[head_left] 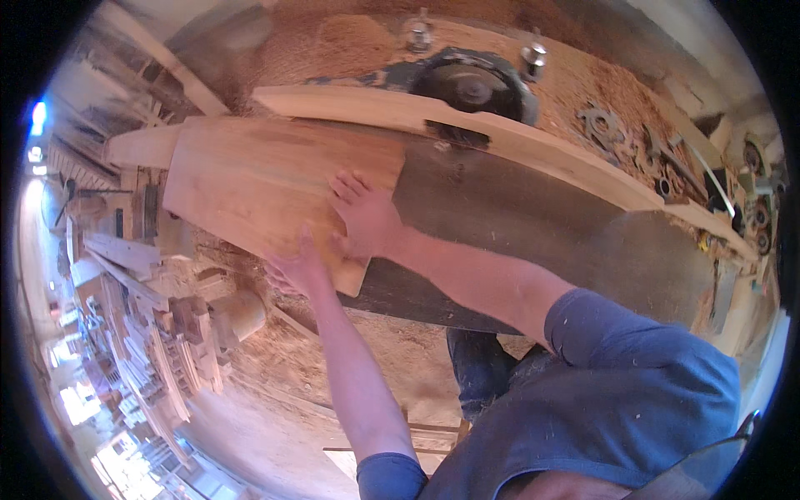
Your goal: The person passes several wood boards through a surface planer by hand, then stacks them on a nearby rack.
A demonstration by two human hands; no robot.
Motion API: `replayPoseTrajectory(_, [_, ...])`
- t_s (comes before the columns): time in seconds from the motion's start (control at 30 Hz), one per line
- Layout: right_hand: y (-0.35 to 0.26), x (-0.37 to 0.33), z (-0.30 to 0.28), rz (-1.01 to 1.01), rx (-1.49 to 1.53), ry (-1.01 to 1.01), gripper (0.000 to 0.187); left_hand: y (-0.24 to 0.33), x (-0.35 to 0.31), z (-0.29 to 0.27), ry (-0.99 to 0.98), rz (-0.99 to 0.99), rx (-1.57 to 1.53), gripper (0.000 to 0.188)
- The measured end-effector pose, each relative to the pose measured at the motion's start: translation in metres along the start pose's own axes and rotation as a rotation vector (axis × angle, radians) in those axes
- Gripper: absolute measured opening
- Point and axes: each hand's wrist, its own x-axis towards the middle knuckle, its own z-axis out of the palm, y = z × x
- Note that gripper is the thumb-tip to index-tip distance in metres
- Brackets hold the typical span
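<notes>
A wide, flat wooden board [258,175] lies on a dark metal machine table [533,225], its far edge close to a long wooden fence [550,154]. My left hand [302,268] grips the board's near edge, thumb on the top face and fingers curled at the rim. Flat on the board's face, near its right end, rests my right hand [367,218] with fingers spread. Behind the fence is a round dark machine housing [473,87]. A dark opening [457,134] shows in the fence in front of it.
Sawdust covers the ledge behind the fence, where metal cutter heads [602,125] and tools lie. Two metal knobs [534,60] flank the housing. At left, wood offcuts [171,358] are piled beside a round wooden block [237,315]. Shavings [283,358] cover the floor.
</notes>
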Motion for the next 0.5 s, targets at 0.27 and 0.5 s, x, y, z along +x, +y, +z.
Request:
replayPoseTrajectory(0.27, [-0.105, -0.005, 0.048, -0.027, -0.032, -0.226, 0.084, -0.12, 0.051, -0.061, -0.383, -0.455, -0.369, 0.078])
replayPoseTrajectory(0.5, [-0.097, -0.042, 0.013, -0.242, -0.108, -0.412, 0.09, -0.139, 0.01, -0.084, -0.463, -0.458, -0.588, 0.076])
